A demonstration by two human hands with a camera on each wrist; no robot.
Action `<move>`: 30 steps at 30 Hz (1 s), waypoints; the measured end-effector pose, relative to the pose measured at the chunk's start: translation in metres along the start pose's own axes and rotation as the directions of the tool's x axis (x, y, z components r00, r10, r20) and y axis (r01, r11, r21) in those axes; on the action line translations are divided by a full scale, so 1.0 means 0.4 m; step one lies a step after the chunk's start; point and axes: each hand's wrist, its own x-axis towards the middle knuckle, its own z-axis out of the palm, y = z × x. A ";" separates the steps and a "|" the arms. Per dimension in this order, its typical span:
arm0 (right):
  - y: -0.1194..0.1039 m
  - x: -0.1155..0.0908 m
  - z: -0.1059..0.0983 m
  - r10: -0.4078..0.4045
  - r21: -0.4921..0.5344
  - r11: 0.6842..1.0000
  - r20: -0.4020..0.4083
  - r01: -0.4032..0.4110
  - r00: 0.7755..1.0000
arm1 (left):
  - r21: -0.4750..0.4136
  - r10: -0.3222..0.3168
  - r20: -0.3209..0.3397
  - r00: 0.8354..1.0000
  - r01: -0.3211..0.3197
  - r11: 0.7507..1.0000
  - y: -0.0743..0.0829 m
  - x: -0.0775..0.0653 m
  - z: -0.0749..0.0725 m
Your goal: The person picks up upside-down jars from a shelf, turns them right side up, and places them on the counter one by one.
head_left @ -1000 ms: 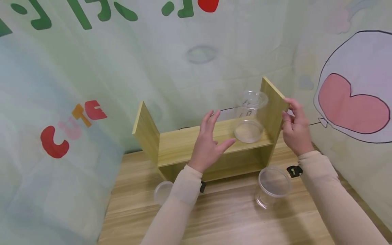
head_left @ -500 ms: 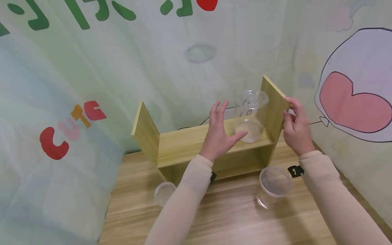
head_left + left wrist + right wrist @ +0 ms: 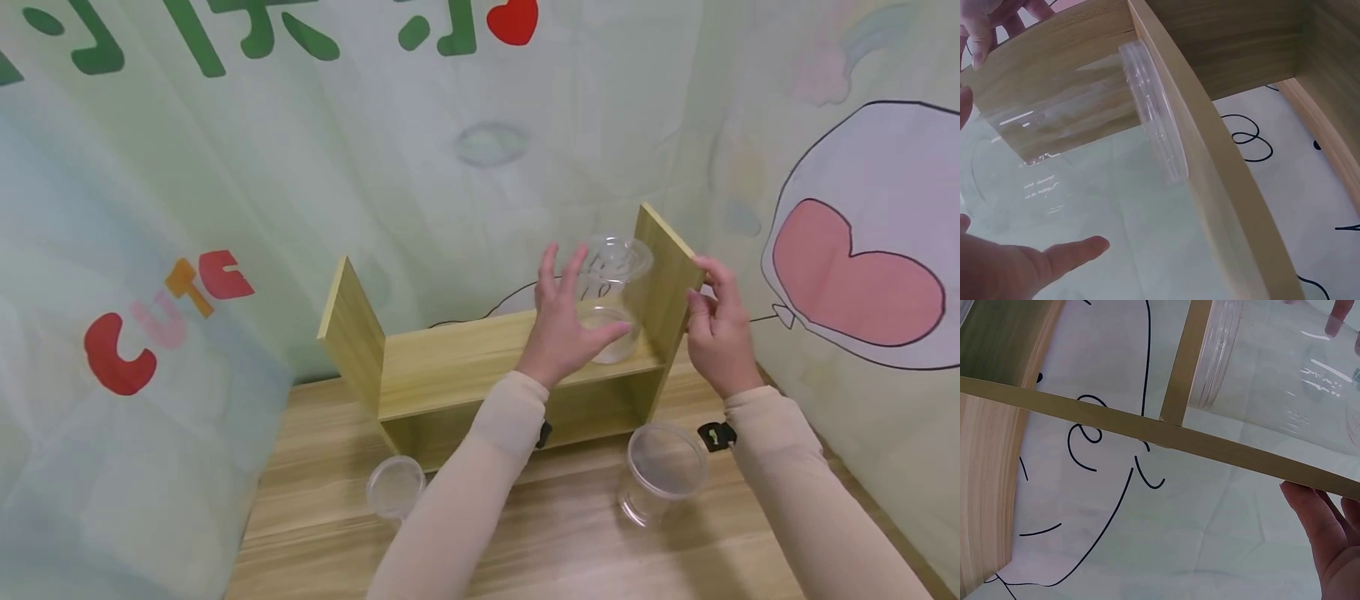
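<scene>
A clear plastic jar (image 3: 617,287) stands at the right end of the upper board of a small wooden shelf (image 3: 450,358); its ridged end (image 3: 1155,112) rests on the board in the left wrist view. My left hand (image 3: 562,333) is spread beside the jar, thumb in front of it and fingers behind its left side. In the left wrist view that thumb (image 3: 1075,257) points across the jar with a gap. My right hand (image 3: 722,333) grips the edge of the shelf's right side panel (image 3: 667,275). The right wrist view shows its fingers (image 3: 1310,512) against the panel's edge.
On the table (image 3: 525,533), a second clear jar (image 3: 663,471) stands front right of the shelf. A small clear round container (image 3: 395,487) sits front left, partly behind my left sleeve. A printed curtain (image 3: 450,200) hangs close behind the shelf.
My left hand has moved right along the shelf, from left of the jar to right beside it, fingers still spread. My right hand stays on the side panel.
</scene>
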 end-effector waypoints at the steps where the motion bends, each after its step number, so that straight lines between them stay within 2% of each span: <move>1: 0.001 -0.001 0.000 0.002 -0.001 1.000 -0.001 -0.002 1.000 | 0.007 0.003 -0.003 1.000 -0.003 1.000 -0.001 0.001 0.004; 5: 0.004 -0.003 0.000 0.003 -0.011 1.000 -0.009 -0.003 1.000 | 0.000 0.015 -0.028 0.999 -0.015 1.000 -0.003 0.008 0.014; 15: -0.001 -0.002 -0.005 0.000 0.005 1.000 -0.011 0.000 1.000 | -0.017 -0.031 -0.044 0.999 0.030 0.999 -0.001 0.020 0.035; 30: -0.006 -0.006 0.006 -0.002 0.013 1.000 -0.006 0.002 1.000 | -0.034 -0.025 -0.070 0.997 0.023 0.999 -0.010 0.009 0.033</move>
